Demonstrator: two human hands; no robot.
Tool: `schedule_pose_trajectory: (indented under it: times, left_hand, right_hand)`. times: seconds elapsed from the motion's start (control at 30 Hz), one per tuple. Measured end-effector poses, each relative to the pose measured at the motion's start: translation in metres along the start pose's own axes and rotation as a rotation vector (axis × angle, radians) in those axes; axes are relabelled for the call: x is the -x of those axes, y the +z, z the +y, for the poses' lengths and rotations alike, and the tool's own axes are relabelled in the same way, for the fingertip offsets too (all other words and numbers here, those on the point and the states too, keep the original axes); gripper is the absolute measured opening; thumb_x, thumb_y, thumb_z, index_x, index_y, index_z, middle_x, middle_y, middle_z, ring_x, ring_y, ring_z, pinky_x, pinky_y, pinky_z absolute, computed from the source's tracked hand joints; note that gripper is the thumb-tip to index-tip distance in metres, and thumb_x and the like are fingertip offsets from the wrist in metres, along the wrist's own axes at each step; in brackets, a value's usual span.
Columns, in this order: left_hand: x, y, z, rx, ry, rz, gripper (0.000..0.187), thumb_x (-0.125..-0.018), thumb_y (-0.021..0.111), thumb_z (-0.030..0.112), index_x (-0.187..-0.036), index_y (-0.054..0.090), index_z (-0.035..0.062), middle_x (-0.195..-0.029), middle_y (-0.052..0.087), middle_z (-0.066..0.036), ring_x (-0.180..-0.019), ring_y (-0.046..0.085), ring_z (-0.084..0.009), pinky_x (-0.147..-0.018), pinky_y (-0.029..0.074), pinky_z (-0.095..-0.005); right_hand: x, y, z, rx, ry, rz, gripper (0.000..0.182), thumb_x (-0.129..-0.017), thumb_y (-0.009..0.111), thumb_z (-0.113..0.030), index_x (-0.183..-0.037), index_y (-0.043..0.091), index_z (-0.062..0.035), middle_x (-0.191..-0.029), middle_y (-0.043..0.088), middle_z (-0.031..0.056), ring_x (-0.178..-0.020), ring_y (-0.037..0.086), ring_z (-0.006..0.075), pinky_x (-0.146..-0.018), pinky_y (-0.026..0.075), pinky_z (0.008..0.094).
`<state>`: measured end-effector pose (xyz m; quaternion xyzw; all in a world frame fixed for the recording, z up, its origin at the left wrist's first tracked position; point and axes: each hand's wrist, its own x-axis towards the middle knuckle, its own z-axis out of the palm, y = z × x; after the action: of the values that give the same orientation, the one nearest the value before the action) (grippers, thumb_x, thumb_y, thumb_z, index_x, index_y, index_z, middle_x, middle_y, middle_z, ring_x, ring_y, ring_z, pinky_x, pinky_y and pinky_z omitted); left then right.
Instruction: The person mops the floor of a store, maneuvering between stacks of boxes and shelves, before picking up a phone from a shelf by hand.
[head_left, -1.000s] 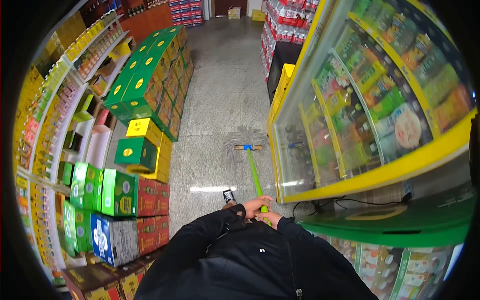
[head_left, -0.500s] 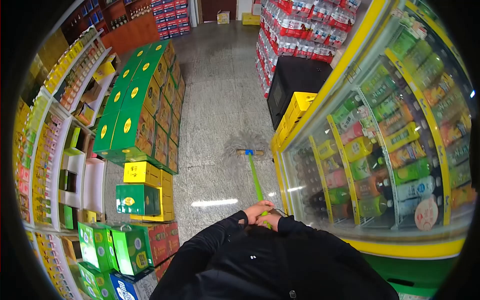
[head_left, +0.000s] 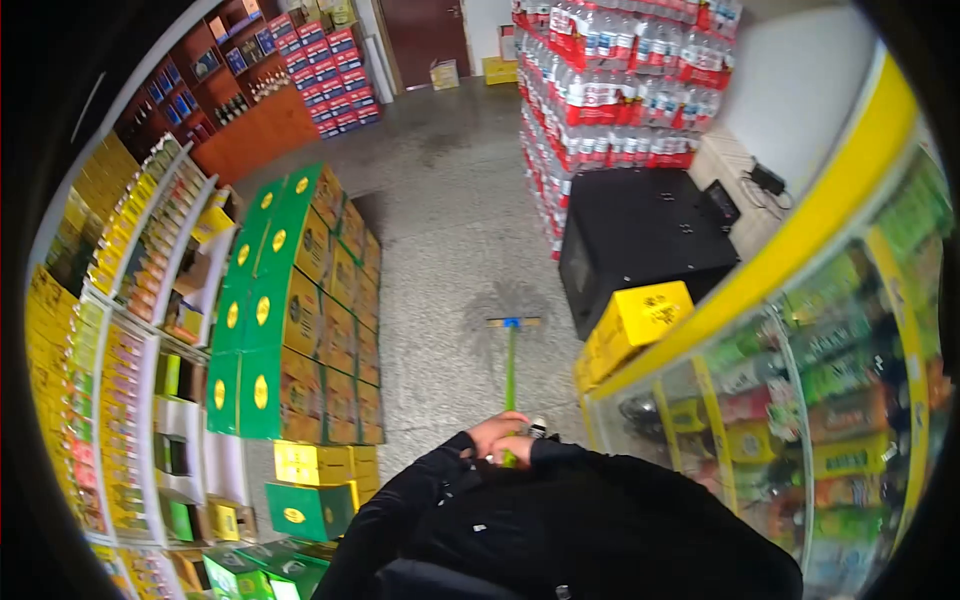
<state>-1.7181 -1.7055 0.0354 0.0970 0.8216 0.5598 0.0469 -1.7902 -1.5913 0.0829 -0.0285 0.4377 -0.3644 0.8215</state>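
Note:
A mop (head_left: 511, 370) with a green handle reaches away from my body. Its grey string head (head_left: 490, 340) lies spread on the floor beyond a blue-centred crossbar. My left hand (head_left: 494, 431) is wrapped round the handle near its upper end. Close beside and just below it, my right hand (head_left: 514, 450) also grips the handle, its fingers partly hidden. A small whitish object (head_left: 538, 428) shows by my right sleeve; I cannot make out what it is.
Stacked green cartons (head_left: 262, 310) line the left of the aisle, with shelves (head_left: 140, 400) behind. On the right are a glass-front drinks cooler (head_left: 800, 390), yellow boxes (head_left: 640, 320), a black cabinet (head_left: 640, 230) and stacked bottled-water packs (head_left: 620, 100). A brown door (head_left: 425, 40) stands at the far end.
My view has moved forward and tilted up, and the cooler now sits further right and lower. The mop head stays in front of me on the floor; both hands keep their grip.

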Motion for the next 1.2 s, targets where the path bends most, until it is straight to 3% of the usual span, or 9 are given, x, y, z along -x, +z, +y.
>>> schedule_pose_trajectory:
  times: [0.07, 0.17, 0.53, 0.57, 0.73, 0.8, 0.93, 1.0, 1.2]
  left_hand:
    - [-0.026, -0.025, -0.007, 0.296, -0.241, 0.005, 0.018, -0.078, 0.046, 0.009, -0.093, 0.053, 0.0019, -0.111, 0.043, -0.011, -0.102, 0.044, -0.0154, -0.083, 0.04, -0.0297]
    - [-0.061, -0.061, 0.008, 1.002, -0.833, 0.202, 0.021, -0.079, 0.047, 0.009, -0.099, 0.053, 0.007, -0.098, 0.049, -0.005, -0.089, 0.049, -0.0128, -0.073, 0.043, -0.0248]
    - [-0.137, -0.231, -0.07, 0.987, -0.686, 0.243, 0.015, -0.075, 0.053, 0.014, -0.088, 0.054, 0.0058, -0.096, 0.049, -0.004, -0.086, 0.048, -0.0123, -0.074, 0.041, -0.0247]
    - [-0.138, -0.246, -0.098, 0.492, -0.17, 0.283, 0.012, -0.077, 0.051, 0.016, -0.081, 0.054, 0.0059, -0.088, 0.052, -0.002, -0.082, 0.048, -0.0116, -0.071, 0.041, -0.0256]
    - [-0.197, -0.35, -0.206, 0.554, -0.416, 0.072, 0.018, -0.072, 0.051, 0.016, -0.085, 0.056, 0.0057, -0.093, 0.052, -0.008, -0.086, 0.051, -0.0186, -0.07, 0.042, -0.0293]
    - [-0.219, -0.406, -0.211, -0.703, -0.051, -0.515, 0.02, -0.074, 0.048, 0.021, -0.083, 0.057, 0.0045, -0.086, 0.054, -0.008, -0.08, 0.053, -0.0195, -0.067, 0.042, -0.0292]
    - [-0.213, -0.453, -0.254, -0.001, -0.08, -0.088, 0.015, -0.079, 0.047, 0.022, -0.079, 0.054, 0.0085, -0.07, 0.049, -0.001, -0.069, 0.047, -0.011, -0.059, 0.04, -0.0263]
    - [-0.223, -0.507, -0.207, 0.425, -0.532, -0.093, 0.021, -0.078, 0.047, 0.028, -0.08, 0.052, 0.008, -0.069, 0.047, -0.001, -0.066, 0.045, -0.0117, -0.056, 0.038, -0.0276]
    - [-0.259, -0.58, -0.275, 0.358, -0.469, 0.017, 0.022, -0.078, 0.048, 0.03, -0.077, 0.051, 0.0079, -0.069, 0.046, -0.002, -0.065, 0.044, -0.0125, -0.058, 0.038, -0.0291]
  right_hand:
    - [-0.019, -0.027, -0.021, -0.169, 0.055, -0.109, 0.013, -0.073, 0.051, -0.012, -0.06, 0.05, -0.0116, -0.056, 0.048, -0.0013, -0.048, 0.047, 0.0094, -0.043, 0.036, 0.0236]
    - [-0.038, -0.049, -0.06, -0.167, 0.026, -0.13, 0.007, -0.074, 0.051, -0.013, -0.068, 0.05, -0.0111, -0.06, 0.048, -0.0032, -0.055, 0.048, 0.0071, -0.049, 0.036, 0.0212]
    - [-0.088, -0.098, -0.247, 0.127, -0.197, -0.063, 0.014, -0.077, 0.051, -0.016, -0.085, 0.055, -0.005, -0.073, 0.052, 0.0009, -0.065, 0.05, 0.0096, -0.055, 0.04, 0.0244]
    - [-0.094, -0.102, -0.272, 0.144, -0.218, -0.016, 0.014, -0.079, 0.049, -0.017, -0.083, 0.054, -0.0047, -0.073, 0.051, 0.0012, -0.065, 0.049, 0.01, -0.055, 0.04, 0.0257]
    - [-0.165, -0.136, -0.382, 0.032, -0.104, 0.187, 0.015, -0.079, 0.052, -0.016, -0.09, 0.055, -0.0051, -0.072, 0.051, 0.0026, -0.063, 0.049, 0.01, -0.053, 0.04, 0.0236]
    - [-0.188, -0.142, -0.419, 0.085, -0.103, 0.156, 0.022, -0.08, 0.053, -0.02, -0.095, 0.055, -0.0042, -0.077, 0.054, 0.0037, -0.068, 0.051, 0.0121, -0.056, 0.041, 0.0258]
    - [-0.194, -0.125, -0.492, 0.196, -0.117, 0.211, 0.025, -0.079, 0.056, -0.024, -0.096, 0.057, -0.0046, -0.083, 0.056, 0.0033, -0.073, 0.052, 0.0129, -0.062, 0.041, 0.0272]
    - [-0.212, -0.13, -0.515, 0.287, -0.048, 0.256, 0.027, -0.077, 0.058, -0.024, -0.096, 0.057, -0.0051, -0.086, 0.057, 0.0034, -0.074, 0.053, 0.0123, -0.065, 0.041, 0.0274]
    - [-0.254, -0.154, -0.617, 0.644, -0.158, 0.233, 0.027, -0.075, 0.061, -0.023, -0.096, 0.058, -0.0074, -0.082, 0.056, 0.0022, -0.076, 0.052, 0.0132, -0.067, 0.04, 0.0286]
